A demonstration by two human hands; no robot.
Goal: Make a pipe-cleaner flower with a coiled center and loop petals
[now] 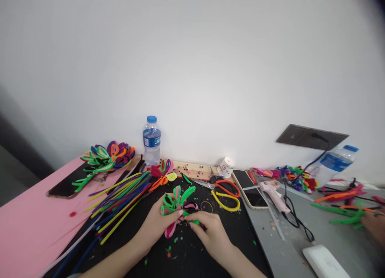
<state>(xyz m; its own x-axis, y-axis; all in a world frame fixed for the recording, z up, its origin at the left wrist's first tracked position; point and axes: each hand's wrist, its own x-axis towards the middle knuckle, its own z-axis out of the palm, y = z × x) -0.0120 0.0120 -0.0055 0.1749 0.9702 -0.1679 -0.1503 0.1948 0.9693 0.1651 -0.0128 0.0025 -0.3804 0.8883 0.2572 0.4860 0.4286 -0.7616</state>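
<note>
A pipe-cleaner flower (178, 198) with green and pink looped petals is held over the black mat (228, 246). My left hand (164, 214) is closed around its left side and centre. With thumb and fingertips, my right hand (207, 226) pinches a green petal at the flower's lower right. Just behind lies another pipe-cleaner flower (162, 174) in orange, pink and yellow. Scissors (225, 192) with red and yellow handles rest open to the right, near a thin ring (206, 207). Loose pipe cleaners (120, 202) lie in a bundle to the left.
A water bottle (152, 142) and a paper cup (225, 167) stand by the wall. Finished flowers (110, 158) lie by a dark phone (64, 186). On the right are a white-edged phone (251, 190), a pink glue gun (275, 197) with cable, and another person's hand (374, 226).
</note>
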